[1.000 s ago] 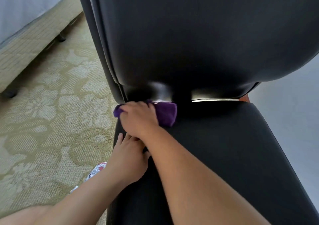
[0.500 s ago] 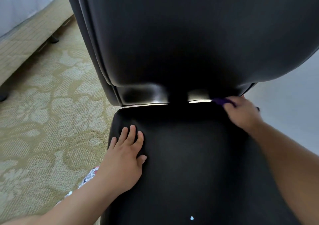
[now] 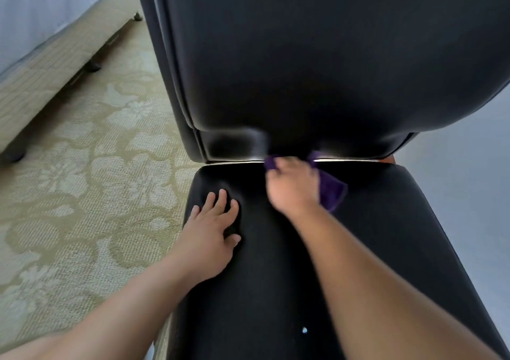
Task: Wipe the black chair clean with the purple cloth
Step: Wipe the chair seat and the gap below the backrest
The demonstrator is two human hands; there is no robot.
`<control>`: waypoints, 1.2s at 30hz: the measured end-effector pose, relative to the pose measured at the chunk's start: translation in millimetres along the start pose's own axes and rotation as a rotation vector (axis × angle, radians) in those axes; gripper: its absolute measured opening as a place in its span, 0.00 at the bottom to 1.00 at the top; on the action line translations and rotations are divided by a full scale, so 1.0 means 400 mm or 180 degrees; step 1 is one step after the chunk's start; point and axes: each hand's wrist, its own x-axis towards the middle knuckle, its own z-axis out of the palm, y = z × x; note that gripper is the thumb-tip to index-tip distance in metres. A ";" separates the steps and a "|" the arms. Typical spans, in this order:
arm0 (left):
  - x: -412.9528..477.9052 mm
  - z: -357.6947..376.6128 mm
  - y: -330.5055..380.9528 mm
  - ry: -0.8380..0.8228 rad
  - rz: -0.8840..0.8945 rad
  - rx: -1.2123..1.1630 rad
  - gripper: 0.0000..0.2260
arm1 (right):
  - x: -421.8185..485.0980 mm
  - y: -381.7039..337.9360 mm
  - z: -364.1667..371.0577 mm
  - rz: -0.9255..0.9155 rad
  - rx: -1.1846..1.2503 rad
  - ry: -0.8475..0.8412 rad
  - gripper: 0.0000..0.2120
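**Wiping the Crack at the Back of the Seat**

A bed base (image 3: pixel 55 64) stood far left on a bumpy carpet (image 3: pixel 82 194) with pale flowers. The left hand (image 3: pixel 209 238) lay flat, fingers spread, on the smooth, shiny seat of the black chair (image 3: pixel 303 69). The right hand (image 3: pixel 294 185), blurred, was closed on the soft purple cloth (image 3: pixel 331 191), pressed at the gap under the curved backrest. A white speck (image 3: pixel 304 330) sat on the seat.
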 end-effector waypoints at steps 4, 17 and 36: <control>-0.055 -0.067 -0.048 0.0403 -0.0208 -0.2070 0.15 | -0.062 -0.252 0.106 -0.0686 0.0321 -0.1011 0.24; -0.287 -0.083 -0.161 0.1164 -0.1453 -0.2584 0.15 | -0.243 -0.313 0.100 -0.1359 -0.0463 -0.1102 0.22; -0.645 -0.022 -0.091 0.0326 -0.0756 -0.1633 0.05 | -1.013 0.010 -0.083 -0.1025 -0.0610 -0.1660 0.14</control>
